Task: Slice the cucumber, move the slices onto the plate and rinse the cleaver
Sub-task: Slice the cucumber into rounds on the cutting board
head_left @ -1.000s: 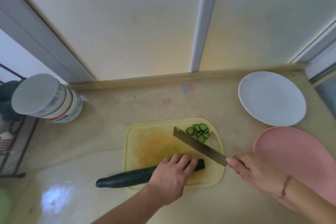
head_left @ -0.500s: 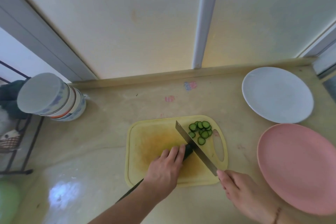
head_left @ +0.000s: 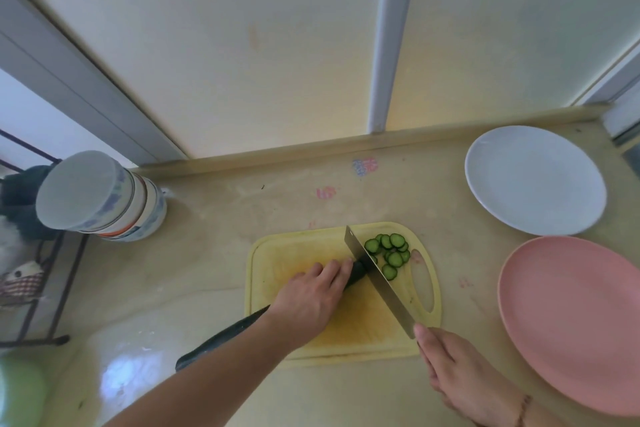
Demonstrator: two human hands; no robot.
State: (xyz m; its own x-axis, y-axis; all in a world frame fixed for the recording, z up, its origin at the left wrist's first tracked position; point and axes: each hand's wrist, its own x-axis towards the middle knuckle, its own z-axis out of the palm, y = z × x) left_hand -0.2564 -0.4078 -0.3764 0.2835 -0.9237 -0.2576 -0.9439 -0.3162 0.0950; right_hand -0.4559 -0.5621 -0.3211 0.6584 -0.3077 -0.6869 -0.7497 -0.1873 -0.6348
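A dark green cucumber (head_left: 221, 333) lies slantwise across the yellow cutting board (head_left: 298, 253), its left end sticking out over the counter. My left hand (head_left: 311, 298) holds it down near its cut end, fingers curled over it. My right hand (head_left: 464, 374) grips the handle of the cleaver (head_left: 377, 279), whose blade stands against the cucumber's cut end just past my left fingertips. Several round cucumber slices (head_left: 389, 253) lie in a heap on the board's far right corner. A white plate (head_left: 535, 180) sits at the back right of the counter.
A pink plate (head_left: 581, 322) lies in front of the white one, close to my right forearm. A stack of bowls turned upside down (head_left: 100, 198) stands at the back left beside a dark wire rack (head_left: 38, 288). Behind the counter is a wall.
The cucumber has turned from lying crosswise to pointing toward the far right. The cleaver came down from hovering above the board to the cucumber's end. The camera shifted slightly.
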